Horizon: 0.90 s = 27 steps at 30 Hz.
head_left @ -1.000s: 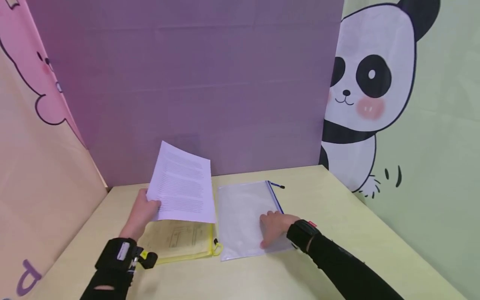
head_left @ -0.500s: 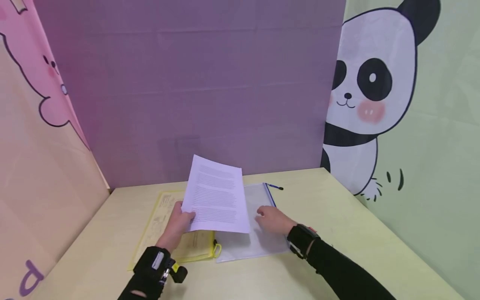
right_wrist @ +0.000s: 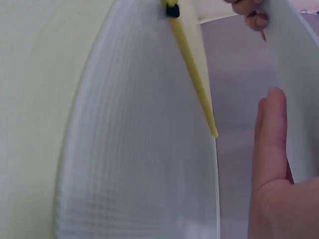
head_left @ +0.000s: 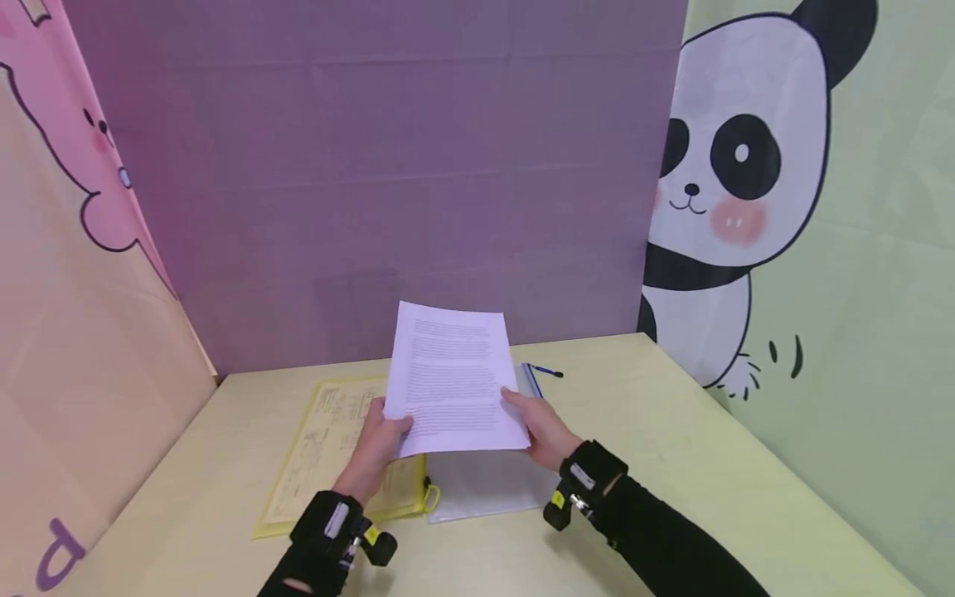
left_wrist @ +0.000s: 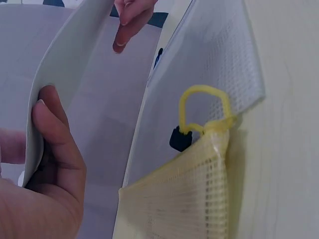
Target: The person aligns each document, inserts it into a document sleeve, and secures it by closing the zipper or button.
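Printed paper (head_left: 455, 381) is held up off the table, slightly bowed, its text facing me. My left hand (head_left: 376, 444) grips its lower left edge, thumb in front and fingers behind. At the right edge my right hand (head_left: 548, 427) pinches it, thumb on the front; in the right wrist view its fingers (right_wrist: 271, 134) lie nearly straight along the back. Below and partly hidden by the paper lies a clear mesh zip pouch (head_left: 488, 489) with a blue zipper. Beside it on the left is a yellow mesh zip pouch (head_left: 298, 464) with printed pages showing through.
Both pouches lie on a pale wooden table (head_left: 642, 489). A yellow pull loop (left_wrist: 204, 97) with a black end sticks out from the yellow pouch's corner over the clear one. A purple panel (head_left: 418, 166) stands behind the table, with cartoon-printed side walls.
My left hand has carried the paper rightward from over the yellow pouch to between both pouches. My right hand has left the clear pouch and taken hold of the paper's right edge.
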Motion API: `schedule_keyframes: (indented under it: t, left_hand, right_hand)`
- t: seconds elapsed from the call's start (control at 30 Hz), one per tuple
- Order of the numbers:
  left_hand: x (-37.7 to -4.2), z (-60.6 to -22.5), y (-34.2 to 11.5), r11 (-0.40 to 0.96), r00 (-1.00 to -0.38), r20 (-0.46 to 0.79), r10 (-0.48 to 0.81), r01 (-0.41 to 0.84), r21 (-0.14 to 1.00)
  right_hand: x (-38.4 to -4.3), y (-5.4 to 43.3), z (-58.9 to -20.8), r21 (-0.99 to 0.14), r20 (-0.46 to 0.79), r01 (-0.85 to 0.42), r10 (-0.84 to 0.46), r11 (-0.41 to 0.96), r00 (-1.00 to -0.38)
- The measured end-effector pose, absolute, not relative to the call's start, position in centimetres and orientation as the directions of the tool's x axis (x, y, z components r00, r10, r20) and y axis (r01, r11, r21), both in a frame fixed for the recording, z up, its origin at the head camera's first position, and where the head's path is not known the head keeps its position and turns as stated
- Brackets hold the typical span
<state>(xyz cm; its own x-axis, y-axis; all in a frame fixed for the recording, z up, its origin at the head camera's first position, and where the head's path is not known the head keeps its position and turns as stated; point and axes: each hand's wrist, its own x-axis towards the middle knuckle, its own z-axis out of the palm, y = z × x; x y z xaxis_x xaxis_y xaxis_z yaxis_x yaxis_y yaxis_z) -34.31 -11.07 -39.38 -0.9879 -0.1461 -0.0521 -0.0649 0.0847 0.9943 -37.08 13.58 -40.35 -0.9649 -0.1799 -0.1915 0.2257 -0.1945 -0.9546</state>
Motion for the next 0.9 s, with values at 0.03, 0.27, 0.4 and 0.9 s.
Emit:
schedule_keyframes:
  t: [0.03,0.27,0.4,0.9]
  left_hand:
    - [-34.3,-39.4,-10.9,0.084,-0.988,-0.052,-0.145,-0.065,0.994]
    - [-34.3,-39.8,-10.3,0.069,-0.993,-0.030,-0.115,-0.038,0.997]
    - [-34.2,-39.9,-10.2,0.080,-0.994,-0.027,-0.106,-0.035,0.996]
    - [-34.1,-40.5,-9.1,0.134,-0.997,-0.024,-0.075,-0.034,0.990]
  right_hand:
    - [-37.0,13.5,-40.3,-0.950,-0.190,0.227,-0.181,-0.214,-0.965]
    - [-36.7,13.1,-40.4,-0.975,-0.180,0.191,-0.101,-0.114,-0.978]
    - [-36.7,13.2,-40.7,-0.989,-0.141,0.145,-0.083,-0.043,-0.987]
    - [-36.6,14.9,-40.2,-0.951,-0.213,0.247,-0.184,-0.188,-0.960]
